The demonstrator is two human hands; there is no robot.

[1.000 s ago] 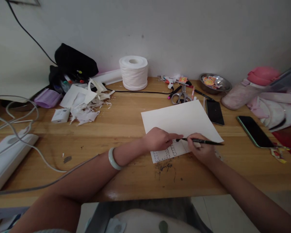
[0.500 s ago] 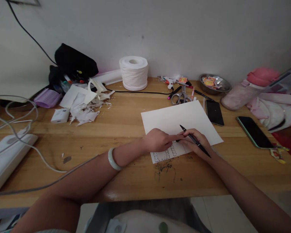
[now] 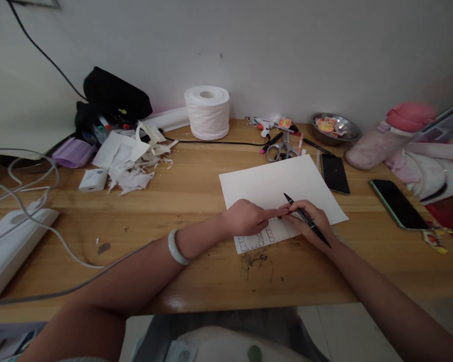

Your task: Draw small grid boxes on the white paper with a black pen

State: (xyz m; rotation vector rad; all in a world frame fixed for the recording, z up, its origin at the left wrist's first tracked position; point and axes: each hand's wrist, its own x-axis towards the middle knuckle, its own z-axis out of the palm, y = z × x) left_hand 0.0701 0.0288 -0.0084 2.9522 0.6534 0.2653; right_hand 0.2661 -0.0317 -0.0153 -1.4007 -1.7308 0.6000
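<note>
A sheet of white paper (image 3: 264,186) lies at a slant on the wooden desk, with rows of small looped black marks along its near edge. My left hand (image 3: 245,217) rests on the paper, index finger stretched toward the right fingertips and the other fingers curled under; it holds nothing that I can see. A black pen (image 3: 305,217) lies across the fingers of my right hand (image 3: 315,221), which is closed around it, one pointed end up and away. Below those fingers a small dark tip shows near the paper; I cannot make out what it belongs to.
Behind the paper are scissors (image 3: 282,150), markers and a metal bowl (image 3: 335,139) of cutouts. To the right lie two phones (image 3: 398,205) and a pink bottle (image 3: 377,146). Leftward are a paper roll (image 3: 207,118), paper scraps (image 3: 130,168), a charger (image 3: 93,180) and cables (image 3: 68,246).
My right hand and the pen have shifted slightly to the right. The left hand and the paper stay nearly where they were.
</note>
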